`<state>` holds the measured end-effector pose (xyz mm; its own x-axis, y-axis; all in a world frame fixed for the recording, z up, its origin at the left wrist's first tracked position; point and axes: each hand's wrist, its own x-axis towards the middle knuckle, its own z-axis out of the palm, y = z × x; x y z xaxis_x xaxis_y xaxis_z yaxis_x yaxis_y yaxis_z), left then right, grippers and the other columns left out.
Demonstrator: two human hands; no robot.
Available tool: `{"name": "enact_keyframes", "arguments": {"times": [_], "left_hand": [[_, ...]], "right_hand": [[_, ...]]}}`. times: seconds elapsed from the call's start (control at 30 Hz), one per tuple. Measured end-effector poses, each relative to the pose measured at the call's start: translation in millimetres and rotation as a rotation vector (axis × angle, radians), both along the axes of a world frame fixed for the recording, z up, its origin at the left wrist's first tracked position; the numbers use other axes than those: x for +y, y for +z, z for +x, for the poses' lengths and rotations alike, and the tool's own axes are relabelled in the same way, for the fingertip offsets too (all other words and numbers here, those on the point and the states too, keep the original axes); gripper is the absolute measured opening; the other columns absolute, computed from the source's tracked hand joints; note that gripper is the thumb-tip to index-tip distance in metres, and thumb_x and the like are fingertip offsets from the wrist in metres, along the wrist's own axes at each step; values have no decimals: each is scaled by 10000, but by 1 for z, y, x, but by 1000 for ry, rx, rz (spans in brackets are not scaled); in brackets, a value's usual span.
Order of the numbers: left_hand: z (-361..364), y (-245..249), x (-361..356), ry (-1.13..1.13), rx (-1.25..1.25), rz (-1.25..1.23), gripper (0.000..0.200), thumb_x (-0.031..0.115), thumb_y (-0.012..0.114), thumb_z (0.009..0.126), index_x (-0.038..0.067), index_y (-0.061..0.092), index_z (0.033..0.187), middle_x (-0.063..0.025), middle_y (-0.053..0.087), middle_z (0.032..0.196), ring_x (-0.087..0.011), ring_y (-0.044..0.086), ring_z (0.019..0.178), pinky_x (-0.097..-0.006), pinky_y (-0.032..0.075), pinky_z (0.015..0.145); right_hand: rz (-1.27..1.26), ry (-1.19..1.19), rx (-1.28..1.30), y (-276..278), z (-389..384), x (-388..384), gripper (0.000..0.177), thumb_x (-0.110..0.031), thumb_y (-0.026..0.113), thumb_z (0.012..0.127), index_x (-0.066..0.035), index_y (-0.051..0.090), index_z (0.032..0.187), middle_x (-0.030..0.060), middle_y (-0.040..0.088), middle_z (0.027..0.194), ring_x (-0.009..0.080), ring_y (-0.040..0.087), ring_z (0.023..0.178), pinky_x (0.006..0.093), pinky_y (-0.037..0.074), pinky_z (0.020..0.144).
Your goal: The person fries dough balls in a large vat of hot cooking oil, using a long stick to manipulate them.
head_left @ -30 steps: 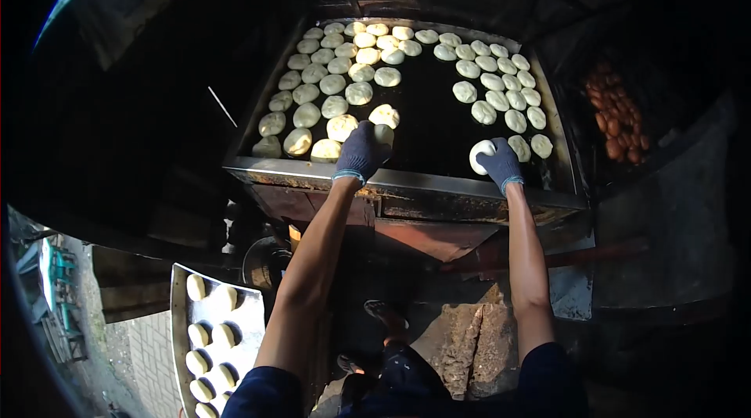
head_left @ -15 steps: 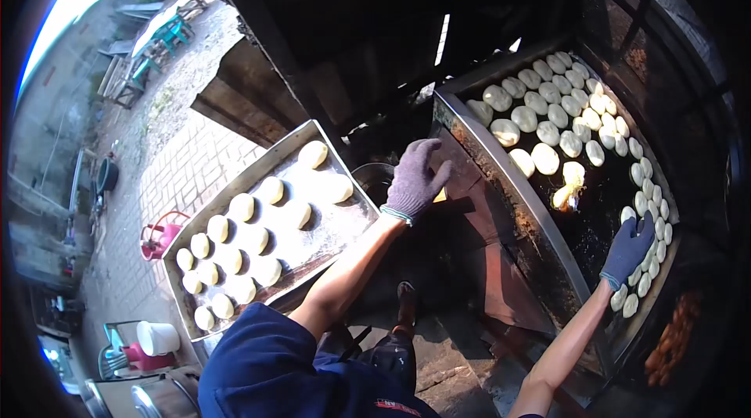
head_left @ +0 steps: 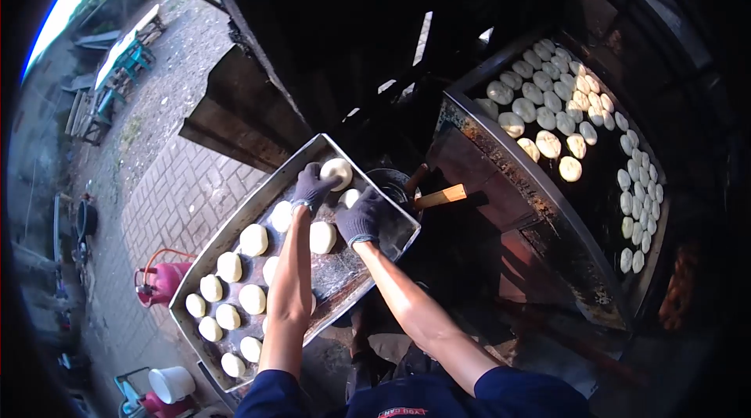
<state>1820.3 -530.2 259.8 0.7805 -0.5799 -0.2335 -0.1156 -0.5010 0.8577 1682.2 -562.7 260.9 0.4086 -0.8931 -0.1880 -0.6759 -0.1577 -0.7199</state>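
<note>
Both my hands, in dark knit gloves, are over the far end of a metal tray (head_left: 344, 290) that holds rows of pale round dough balls (head_left: 253, 240). My left hand (head_left: 311, 190) has its fingers closed around the side of a dough ball (head_left: 337, 172) near the tray's far corner. Just right of it, my right hand (head_left: 360, 218) grips another dough ball (head_left: 350, 198), partly covered by the glove. To the right, many flattened dough pieces (head_left: 548, 144) float in dark oil in a large metal frying vat (head_left: 512, 154).
Between tray and vat sits a dark round pan (head_left: 389, 183) with a wooden handle (head_left: 440, 197) sticking out. A pink gas cylinder (head_left: 166, 283) and a white bucket (head_left: 171, 383) stand on the left. Rusty sheet metal (head_left: 246, 109) rises behind the tray.
My right hand has left the vat's far side and come over to the tray. My left hand has moved left onto a dough ball. The splash in the oil has settled around the dough pieces.
</note>
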Motion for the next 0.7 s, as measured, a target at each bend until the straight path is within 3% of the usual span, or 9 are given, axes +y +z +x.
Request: {"name": "enact_keyframes", "arguments": {"times": [0.03,0.13,0.23,0.3,0.37,0.47,0.53,0.6,0.7], "left_hand": [[-14,8,-3,-5,20,-107,441,143,789,703,-4,554,1046,-104,641,899,-190,634,819,-325,532,737],[-39,15,3,37,-156,-133,445,116,764,746,18,533,1114,-94,624,999,-174,603,906,-293,500,803],[-79,28,2,160,-74,-372,446,92,745,790,8,518,1165,-111,610,1069,-191,604,952,-304,507,846],[-140,67,-37,112,89,-524,451,72,713,836,4,485,1218,-123,585,1136,-205,593,1036,-323,504,908],[-203,104,-103,-220,188,-556,460,70,687,849,25,477,1256,-114,576,1163,-202,569,1086,-332,477,948],[-304,134,-221,-590,298,-515,413,69,695,832,10,513,1198,-93,596,1098,-169,585,1028,-309,489,900],[-354,119,-300,-865,-52,-511,436,135,721,808,20,532,1183,-115,623,1074,-202,612,1002,-330,498,870],[-400,115,-348,-889,-224,-422,467,252,718,746,29,571,1129,-217,666,991,-339,658,950,-403,525,838],[-435,89,-393,-977,-476,-203,470,238,688,734,62,583,1158,-243,662,1014,-388,646,962,-458,521,845]], "right_hand": [[-146,4,-26,-49,17,8,620,-306,760,702,-10,472,1165,297,515,1115,418,540,1030,515,439,888],[-109,81,-302,-23,3,-1,515,-221,810,638,-53,548,1049,238,542,1049,405,541,983,506,444,863],[-61,152,-521,46,-100,-56,485,-193,801,650,-55,584,1061,155,605,1003,335,586,957,416,477,852],[-93,-1,-666,96,-195,-104,381,-129,731,707,-45,586,1049,164,639,1003,297,637,953,377,504,844],[-96,-246,-607,105,-292,-156,430,-154,746,731,-21,577,1102,137,652,1021,254,650,962,370,515,848],[-398,-618,-479,109,-426,-236,392,-120,700,750,-11,586,1109,138,652,1020,253,647,944,373,520,832],[-387,-683,-376,99,-505,-282,404,-125,695,734,-4,589,1105,155,657,1009,267,651,935,377,519,832],[-423,-618,-164,82,-566,-317,439,-181,714,707,-7,599,1094,186,661,1010,306,652,943,391,518,834],[-304,-628,109,55,-625,-346,522,-281,746,652,-17,615,1083,222,662,1039,368,640,980,425,510,841]]}}
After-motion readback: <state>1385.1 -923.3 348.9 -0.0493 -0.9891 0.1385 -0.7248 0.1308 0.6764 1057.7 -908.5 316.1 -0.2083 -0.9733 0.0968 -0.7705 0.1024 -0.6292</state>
